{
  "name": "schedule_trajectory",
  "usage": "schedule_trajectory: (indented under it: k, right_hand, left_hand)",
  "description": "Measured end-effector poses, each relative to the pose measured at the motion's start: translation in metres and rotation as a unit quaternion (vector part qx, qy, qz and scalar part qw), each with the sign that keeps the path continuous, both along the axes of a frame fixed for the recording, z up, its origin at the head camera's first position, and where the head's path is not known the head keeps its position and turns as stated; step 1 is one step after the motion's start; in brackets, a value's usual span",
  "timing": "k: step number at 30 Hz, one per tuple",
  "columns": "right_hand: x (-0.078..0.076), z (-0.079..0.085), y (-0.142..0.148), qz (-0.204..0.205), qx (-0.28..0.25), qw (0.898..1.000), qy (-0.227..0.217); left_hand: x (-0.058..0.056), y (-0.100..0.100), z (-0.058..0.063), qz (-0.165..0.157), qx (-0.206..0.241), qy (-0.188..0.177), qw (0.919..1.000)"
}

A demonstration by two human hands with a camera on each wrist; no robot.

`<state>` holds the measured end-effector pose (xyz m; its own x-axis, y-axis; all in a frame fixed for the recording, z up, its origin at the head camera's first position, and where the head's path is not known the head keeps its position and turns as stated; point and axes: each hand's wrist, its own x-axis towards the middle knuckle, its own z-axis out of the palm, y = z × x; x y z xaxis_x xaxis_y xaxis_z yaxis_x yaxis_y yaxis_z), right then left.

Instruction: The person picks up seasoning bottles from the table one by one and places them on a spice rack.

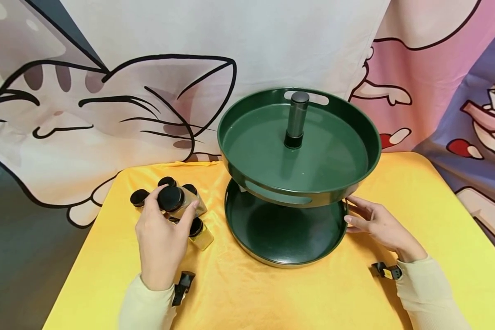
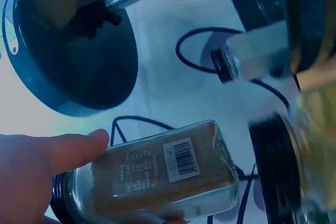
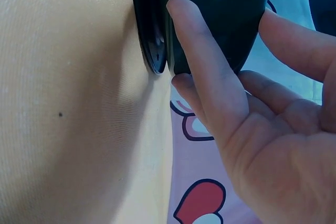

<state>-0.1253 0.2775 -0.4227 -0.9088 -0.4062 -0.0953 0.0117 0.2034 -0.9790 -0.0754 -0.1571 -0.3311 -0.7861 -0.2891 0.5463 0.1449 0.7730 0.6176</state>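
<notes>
My left hand [image 1: 161, 243] grips a square glass spice jar [image 2: 157, 177] between thumb and fingers. The jar has a black lid [image 1: 171, 198], brownish contents and a barcode label, and is tilted above other jars. Near it stands a jar with yellow contents [image 1: 204, 238]. To the right is a green two-tier round tray stand, its upper tray [image 1: 255, 151] on a central post [image 1: 298, 117] over a lower tray [image 1: 272, 247]. My right hand [image 1: 375, 224] touches the lower tray's right side, fingers mostly straight along its outer wall [image 3: 220, 14].
Several black-lidded jars cluster under and around the left hand, one with its lid [image 1: 139, 197] at the left. A yellow cloth [image 1: 247, 298] covers the table. Printed cartoon fabric [image 1: 272, 46] hangs close behind the stand. The upper tray overhangs the lower one.
</notes>
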Motion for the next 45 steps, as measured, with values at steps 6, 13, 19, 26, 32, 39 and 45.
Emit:
schedule_trajectory:
  k: [6,13,19,26,32,39,45]
  right_hand:
    - [0.001,0.0,0.001,0.003,-0.002,1.0,0.005]
    - [0.001,-0.001,0.0,0.002,0.0,1.0,0.004]
    - [0.001,-0.001,0.001,0.003,0.001,1.0,0.003]
    - [0.0,-0.002,0.001,0.0,-0.002,1.0,0.002]
    - [0.0,-0.002,0.001,0.0,-0.004,1.0,0.0]
    - [0.0,-0.001,0.002,0.006,-0.005,1.0,0.004]
    - [0.0,-0.002,0.001,0.006,-0.007,1.0,0.005]
  left_hand:
    - [-0.009,0.015,-0.002,-0.015,0.003,-0.021,0.9997]
    - [-0.014,0.03,-0.004,-0.029,-0.003,-0.051,0.9983]
    - [-0.023,0.04,-0.008,-0.031,0.002,-0.065,0.9974]
    - [-0.038,0.051,-0.016,-0.032,0.016,-0.089,0.9953]
    - [-0.045,0.058,-0.022,-0.05,0.027,-0.114,0.9919]
    - [-0.056,0.064,-0.031,-0.066,0.028,-0.131,0.9888]
    - [-0.063,0.068,-0.041,-0.08,0.028,-0.148,0.9854]
